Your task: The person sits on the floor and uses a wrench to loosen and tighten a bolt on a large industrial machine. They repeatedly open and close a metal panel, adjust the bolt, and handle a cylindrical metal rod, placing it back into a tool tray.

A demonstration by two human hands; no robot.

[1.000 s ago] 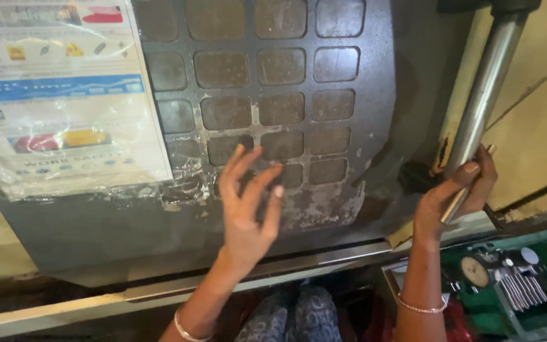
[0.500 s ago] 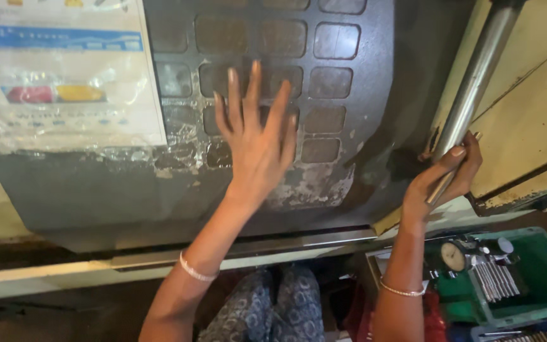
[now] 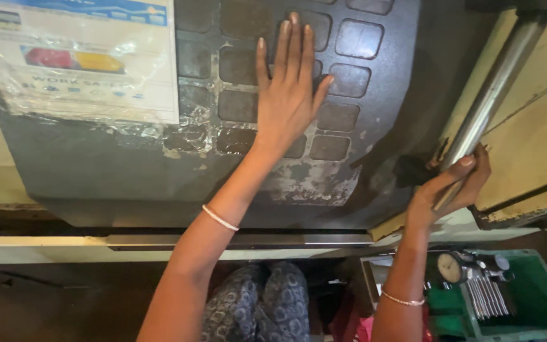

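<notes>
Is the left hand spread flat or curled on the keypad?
Spread flat: the left hand lies palm-down with fingers extended over the dark keypad panel.

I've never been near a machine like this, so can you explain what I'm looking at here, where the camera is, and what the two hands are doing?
The camera sits on the person's head and looks down at their own arms. The left hand lies flat on a worn dark keypad panel with square buttons. A plastic-covered poster is stuck beside it. The right hand grips a shiny metal bar, apparently a door handle. Below right, a green tray holds a dial gauge and thin metal tools.
</notes>
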